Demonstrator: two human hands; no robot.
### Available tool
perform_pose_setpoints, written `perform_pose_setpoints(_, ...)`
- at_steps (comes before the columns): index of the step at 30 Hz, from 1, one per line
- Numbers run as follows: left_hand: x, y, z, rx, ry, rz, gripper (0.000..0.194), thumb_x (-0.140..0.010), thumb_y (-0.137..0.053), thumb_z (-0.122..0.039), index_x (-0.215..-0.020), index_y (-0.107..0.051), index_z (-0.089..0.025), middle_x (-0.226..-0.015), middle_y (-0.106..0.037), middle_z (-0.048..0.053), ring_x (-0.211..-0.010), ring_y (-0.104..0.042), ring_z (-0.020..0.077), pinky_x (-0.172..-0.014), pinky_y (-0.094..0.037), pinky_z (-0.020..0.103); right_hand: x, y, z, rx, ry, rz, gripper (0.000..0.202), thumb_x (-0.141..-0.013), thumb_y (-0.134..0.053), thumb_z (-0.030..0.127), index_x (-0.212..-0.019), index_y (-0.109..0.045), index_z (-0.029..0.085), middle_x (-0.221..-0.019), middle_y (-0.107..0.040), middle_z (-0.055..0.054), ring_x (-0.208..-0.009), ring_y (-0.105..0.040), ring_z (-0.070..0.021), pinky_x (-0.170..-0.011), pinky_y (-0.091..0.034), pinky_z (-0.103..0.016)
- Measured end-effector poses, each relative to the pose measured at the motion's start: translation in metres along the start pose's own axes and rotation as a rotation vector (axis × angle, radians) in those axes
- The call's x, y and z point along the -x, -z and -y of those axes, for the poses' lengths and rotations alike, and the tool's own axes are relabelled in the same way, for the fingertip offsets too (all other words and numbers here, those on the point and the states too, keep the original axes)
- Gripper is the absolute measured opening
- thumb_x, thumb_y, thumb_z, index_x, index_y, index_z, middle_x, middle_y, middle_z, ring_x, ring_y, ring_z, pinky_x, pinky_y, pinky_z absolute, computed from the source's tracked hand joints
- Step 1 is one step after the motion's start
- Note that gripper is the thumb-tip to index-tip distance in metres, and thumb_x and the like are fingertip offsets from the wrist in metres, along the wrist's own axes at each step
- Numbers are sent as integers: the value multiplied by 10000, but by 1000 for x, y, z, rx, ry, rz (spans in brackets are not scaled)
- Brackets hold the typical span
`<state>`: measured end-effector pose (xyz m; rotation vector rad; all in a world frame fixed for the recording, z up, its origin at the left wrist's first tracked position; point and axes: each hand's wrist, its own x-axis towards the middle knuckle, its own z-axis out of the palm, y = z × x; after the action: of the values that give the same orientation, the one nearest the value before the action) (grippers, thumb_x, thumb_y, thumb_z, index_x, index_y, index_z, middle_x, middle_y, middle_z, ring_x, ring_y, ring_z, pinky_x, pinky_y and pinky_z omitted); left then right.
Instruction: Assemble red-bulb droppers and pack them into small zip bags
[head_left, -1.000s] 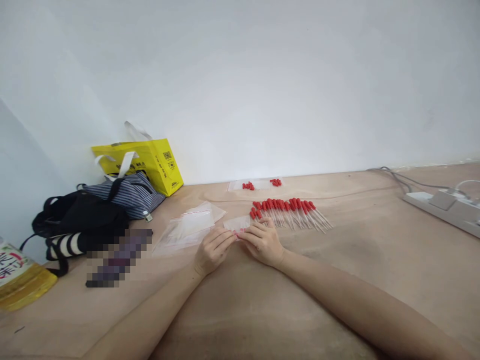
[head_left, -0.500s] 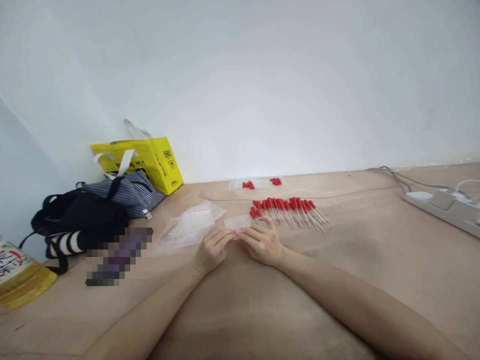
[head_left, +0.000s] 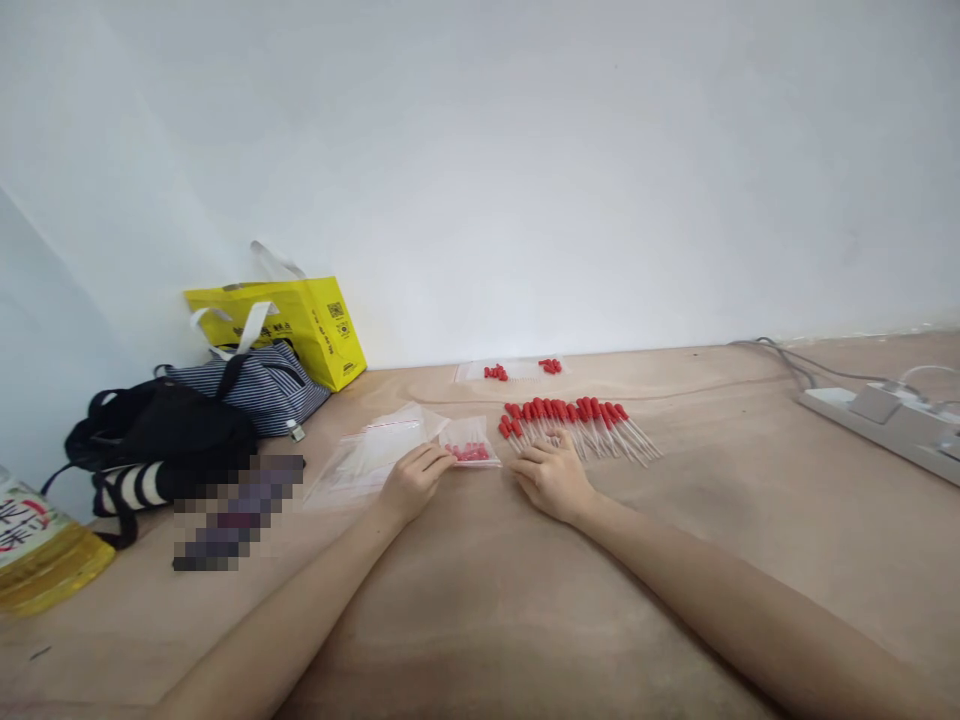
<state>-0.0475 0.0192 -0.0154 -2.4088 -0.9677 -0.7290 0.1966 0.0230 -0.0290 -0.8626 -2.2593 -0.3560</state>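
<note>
A small clear zip bag [head_left: 459, 432] lies in front of me with several red rubber bulbs [head_left: 471, 453] inside. My left hand [head_left: 414, 482] pinches the left end of its near edge. To the right of the bag, and apart from it, is my right hand [head_left: 553, 478], fingers spread low over the table with nothing seen in them. Just beyond that hand lies a row of glass droppers [head_left: 577, 420] with red bulbs, tips toward me; the hand covers a few tips. Flat clear zip bags [head_left: 375, 455] are piled left of the filled one.
Against the wall lie clear bags [head_left: 523, 372] with red bulbs. On the left are a yellow bag [head_left: 330, 340], a striped pouch [head_left: 277, 390], a black bag [head_left: 165, 420], a blurred dark object [head_left: 240, 515] and a bottle of yellow liquid [head_left: 45, 560]. A power strip [head_left: 862, 415] sits right.
My right hand has let go of the bag's edge and moved right toward the droppers. The bag now lies flatter, its red bulbs in plain sight, still pinched by my left hand.
</note>
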Motion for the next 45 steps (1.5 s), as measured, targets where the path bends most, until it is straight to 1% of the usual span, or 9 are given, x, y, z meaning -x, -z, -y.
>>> perform_pose_setpoints(11,-13,-5,14,-235,380,170,358,-720,-425,-78,-1019,-602,-164,-1039,-620,101,-1011,-502,254,-902,-330,419,40,37,-6,-222,11,111,165,-818,-479,213,-753,-630,207,-671,-613,6,-670,-523,-113,-794,-262,-325)
perform_pose_setpoints(14,-4,6,12,-314,598,208,439,-749,-456,-238,-1148,-509,-63,-1166,-523,191,-1117,-409,336,-924,-275,479,44,43,-10,-256,5,150,177,-827,-467,218,-763,-632,204,-682,-617,-4,-676,-530,-118,-748,-284,-308)
perform_pose_setpoints(18,0,17,15,-269,909,473,563,-774,-404,-458,-1156,-494,-54,-1148,-534,204,-1068,-468,340,-841,-368,427,42,43,-11,-284,15,166,193,-833,-454,226,-776,-637,202,-692,-621,-12,-676,-534,-125,-715,-295,-302)
perform_pose_setpoints(24,-5,16,18,-220,875,510,304,-797,-387,-275,-802,-670,-164,-829,-676,125,-799,-613,266,-672,-425,319,39,43,-7,-299,41,155,216,-838,-442,232,-758,-642,206,-688,-624,-19,-669,-540,-133,-700,-306,-300)
perform_pose_setpoints(31,-9,32,13,-246,839,244,411,-871,-260,-248,-785,-654,-169,-782,-681,90,-797,-612,227,-710,-441,321,37,42,-9,-304,28,152,218,-842,-441,247,-765,-641,205,-689,-625,-15,-658,-539,-121,-703,-301,-293)
perform_pose_setpoints(33,-10,36,0,-184,680,102,393,-885,-243,-244,-911,-632,-190,-901,-671,66,-928,-578,205,-836,-415,345,36,42,-11,-300,-24,143,216,-844,-441,257,-768,-637,205,-710,-632,-13,-674,-545,-121,-712,-294,-294)
perform_pose_setpoints(35,-10,35,-18,1,319,-26,322,-872,-317,-244,-1030,-590,-182,-1030,-633,72,-1032,-531,200,-908,-390,378,35,42,-14,-292,-121,111,219,-848,-439,278,-770,-631,208,-718,-635,-7,-681,-547,-125,-704,-286,-293)
perform_pose_setpoints(39,-10,33,-54,310,-165,231,328,-849,-413,-193,-1153,-511,-266,-1184,-549,48,-1153,-437,188,-945,-378,405,34,44,-18,-305,-348,70,307,-879,-364,310,-742,-618,203,-665,-617,6,-634,-538,-126,-650,-282,-276)
perform_pose_setpoints(45,-13,34,-68,597,-43,433,365,-840,-420,-164,-1174,-491,-294,-1189,-547,43,-1125,-467,188,-943,-373,411,36,43,-21,-409,-259,155,275,-739,-464,130,-960,-602,219,-791,-624,-21,-755,-538,-169,-717,-356,-313)
